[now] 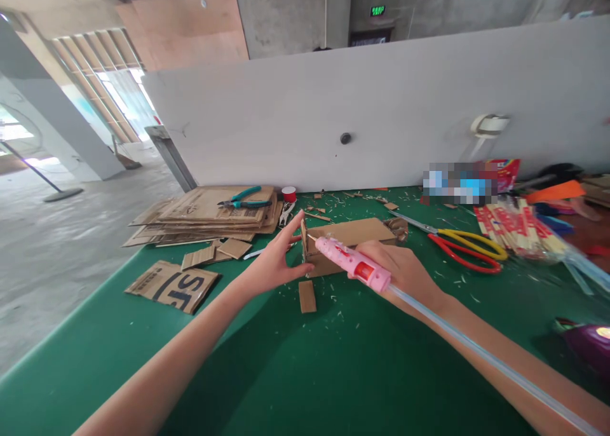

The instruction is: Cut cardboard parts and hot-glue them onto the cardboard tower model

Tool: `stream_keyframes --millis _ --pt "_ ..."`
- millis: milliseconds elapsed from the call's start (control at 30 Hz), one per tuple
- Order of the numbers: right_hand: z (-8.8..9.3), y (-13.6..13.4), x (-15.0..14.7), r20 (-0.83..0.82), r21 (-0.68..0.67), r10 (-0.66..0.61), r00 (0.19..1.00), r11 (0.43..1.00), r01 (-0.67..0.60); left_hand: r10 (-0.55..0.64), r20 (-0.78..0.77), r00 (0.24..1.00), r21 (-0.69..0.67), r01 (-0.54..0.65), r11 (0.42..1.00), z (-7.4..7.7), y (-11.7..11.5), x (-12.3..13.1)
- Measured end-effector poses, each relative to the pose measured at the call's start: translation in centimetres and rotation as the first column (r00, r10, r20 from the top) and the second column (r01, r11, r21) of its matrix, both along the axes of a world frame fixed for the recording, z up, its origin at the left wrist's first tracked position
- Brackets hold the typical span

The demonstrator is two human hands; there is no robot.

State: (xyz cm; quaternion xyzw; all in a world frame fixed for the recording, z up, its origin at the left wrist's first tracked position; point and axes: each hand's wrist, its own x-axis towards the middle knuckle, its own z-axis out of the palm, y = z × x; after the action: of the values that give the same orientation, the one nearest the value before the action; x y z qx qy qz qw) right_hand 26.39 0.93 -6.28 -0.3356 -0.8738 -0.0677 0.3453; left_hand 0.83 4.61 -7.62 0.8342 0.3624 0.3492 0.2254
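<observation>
Head camera: the left hand (pixel 272 258) has thumb and forefinger spread wide, at the left end of one cardboard box (pixel 352 232); the right hand (pixel 407 267) is curled closed round one pink glue gun (pixel 350 261), nozzle at that same end. Both forearms (pixel 181 340) slant inward. Outward lie one loose cardboard strip (pixel 307 296), one teal-handled pliers (pixel 245 203), one pair of scissors (pixel 433 231).

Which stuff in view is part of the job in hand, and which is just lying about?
In use: pink glue gun (in right hand), cardboard box (left hand at its end).

Apparently just lying about: teal-handled pliers, scissors, cardboard stack, printed cardboard piece.
</observation>
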Motion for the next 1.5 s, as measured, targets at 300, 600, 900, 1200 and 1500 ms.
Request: stream_keyframes --millis 300,600,900,1200,1500 --pt "0.1 -0.1 -0.3 -0.008 0.034 0.015 1.0 0.999 -0.015 0.029 -0.031 0.999 -0.034 -0.03 0.999 0.0 0.2 -0.3" --pt "-0.4 0.1 -0.4 -0.006 0.03 -0.004 1.0 1.0 0.004 0.031 -0.046 0.998 -0.031 -0.032 0.999 0.0 0.1 -0.3" --pt "-0.2 0.0 -0.5 0.002 0.047 -0.001 1.0 0.999 0.001 0.029 -0.012 0.999 -0.048 -0.03 0.998 -0.1 0.2 -0.2" --pt "-0.6 -0.3 -0.5 0.047 0.057 -0.012 0.999 0.998 0.009 0.022 0.01 1.0 -0.071 -0.021 0.997 -0.3 0.3 -0.2" --pt "-1.3 -0.2 -0.4 0.115 0.058 -0.06 0.992 0.997 0.054 0.009 0.005 1.0 -0.082 -0.008 0.997 0.0 0.2 -0.2"
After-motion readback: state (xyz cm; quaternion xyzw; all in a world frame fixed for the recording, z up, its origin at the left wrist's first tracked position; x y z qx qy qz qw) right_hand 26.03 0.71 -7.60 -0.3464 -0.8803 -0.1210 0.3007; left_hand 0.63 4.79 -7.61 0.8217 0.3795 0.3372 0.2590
